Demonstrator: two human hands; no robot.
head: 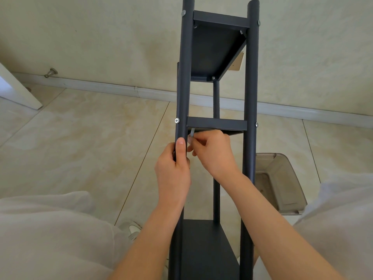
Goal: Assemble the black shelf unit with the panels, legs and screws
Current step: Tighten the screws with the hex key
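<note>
Left hand (173, 166) grips front-left leg (183, 98) to steady it while right hand (214, 152) pinches silver hex key (192, 131), likely tightening, under left corner of middle panel (217, 123).

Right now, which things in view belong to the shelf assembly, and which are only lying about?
Job: black shelf unit, left leg held by left hand, middle panel, screw, silver tool in right hand.
Lying about: grey plastic bin, door stopper.
</note>
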